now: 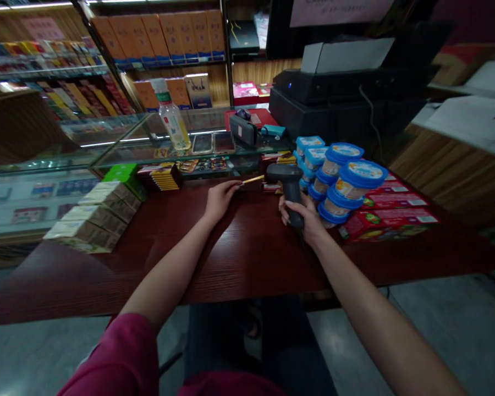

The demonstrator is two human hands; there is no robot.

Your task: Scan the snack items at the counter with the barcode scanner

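My right hand (301, 214) is wrapped around the handle of a dark grey barcode scanner (291, 184), held upright above the dark red wooden counter. The scanner's head points left. My left hand (223, 198) pinches one end of a thin yellow, flat item (253, 179), probably a slim packet seen edge-on. Its free end reaches close to the scanner's head, with a small gap between them. A low stack of brown and yellow packs (272, 159) lies behind the scanner, partly hidden by it. Stacked blue-lidded tubs (346, 176) stand just right of my right hand.
Pale cartons (101, 212) and a green box (126, 179) line the counter's left, beside stacked yellow-edged packs (160, 177). Red boxes (391, 217) lie at right. A bottle (172, 118) and phones stand on the glass case. A black cash register (334, 104) is behind.
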